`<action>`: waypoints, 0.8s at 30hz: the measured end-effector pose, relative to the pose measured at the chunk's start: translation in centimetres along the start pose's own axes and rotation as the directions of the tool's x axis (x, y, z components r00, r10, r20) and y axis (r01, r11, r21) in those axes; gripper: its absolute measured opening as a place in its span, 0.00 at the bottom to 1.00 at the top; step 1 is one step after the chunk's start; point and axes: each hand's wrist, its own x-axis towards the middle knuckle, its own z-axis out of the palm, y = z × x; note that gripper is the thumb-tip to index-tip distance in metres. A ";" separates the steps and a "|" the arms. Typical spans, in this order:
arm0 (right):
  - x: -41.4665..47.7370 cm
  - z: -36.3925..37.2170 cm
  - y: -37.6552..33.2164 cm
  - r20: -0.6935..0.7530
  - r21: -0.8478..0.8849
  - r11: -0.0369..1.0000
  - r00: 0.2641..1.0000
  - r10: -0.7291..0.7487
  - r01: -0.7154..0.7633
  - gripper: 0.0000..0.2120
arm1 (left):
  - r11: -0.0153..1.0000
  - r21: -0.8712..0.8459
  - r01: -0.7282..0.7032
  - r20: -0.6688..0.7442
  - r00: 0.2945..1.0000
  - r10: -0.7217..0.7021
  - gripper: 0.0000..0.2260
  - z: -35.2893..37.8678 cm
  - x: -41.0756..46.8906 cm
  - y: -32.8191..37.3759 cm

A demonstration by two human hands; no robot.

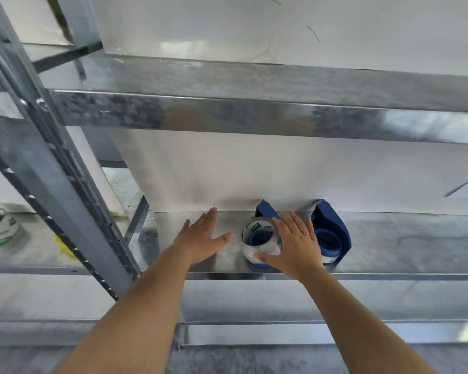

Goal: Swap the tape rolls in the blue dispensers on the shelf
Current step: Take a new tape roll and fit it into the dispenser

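Step in hand, we judge: first grab, neither roll out yet. Over left dispenser (265,209): right hand (295,244), fingers spread, thumb touching its clear tape roll (257,238); left hand (203,238) flat just beside, fingers apart, holding nothing. Near it right dispenser (333,228), roll seated; both on shelf (416,238). Next, we reckon: steady housing, pull roll off hub. Overhead, upper shelf beam (254,112) crowds reach; spare roll (0,230) well left, beyond post (65,184).

Metal shelf (405,238) — left dispenser (265,209) & right dispenser (335,225) stand on it, near each other.
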 end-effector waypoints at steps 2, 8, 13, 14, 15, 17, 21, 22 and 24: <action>0.0 -0.1 0.2 -0.007 -0.062 0.998 1.000 -0.028 0.027 0.50 | 1.000 0.005 0.002 0.004 1.000 -0.002 0.38 0.1 0.2 0.3; 0.1 -0.3 0.7 0.014 -0.170 0.983 0.998 -0.061 0.063 0.55 | 1.000 0.011 0.013 0.011 1.000 -0.013 0.37 0.0 0.3 1.7; -0.4 -0.5 1.5 0.077 -0.229 0.967 0.993 -0.095 0.110 0.52 | 1.000 0.010 0.009 0.007 1.000 -0.009 0.37 -0.1 0.4 2.7; -0.6 -0.5 1.7 0.082 -0.237 0.963 0.991 -0.109 0.126 0.52 | 1.000 0.012 0.011 0.007 1.000 -0.011 0.37 -0.1 0.4 2.8; -0.7 -0.5 1.9 0.087 -0.245 0.959 0.989 -0.123 0.140 0.52 | 1.000 0.016 0.015 0.007 1.000 -0.015 0.37 -0.1 0.4 2.9; -0.6 -0.5 2.1 0.105 -0.249 0.956 0.986 -0.130 0.153 0.54 | 1.000 0.024 0.019 0.010 1.000 -0.019 0.37 0.0 0.3 2.9; -0.6 -0.2 2.4 0.155 -0.204 0.957 0.972 -0.175 0.205 0.56 | 0.999 0.035 0.020 0.017 1.000 -0.021 0.37 0.2 0.2 3.1; -0.5 -0.2 2.4 0.178 -0.169 0.959 0.964 -0.196 0.226 0.58 | 0.999 0.038 0.017 0.019 1.000 -0.018 0.37 0.3 0.2 3.2; -0.3 -0.4 2.5 0.207 -0.095 0.962 0.950 -0.233 0.257 0.58 | 0.998 0.062 0.000 0.026 1.000 -0.002 0.38 0.3 0.1 3.3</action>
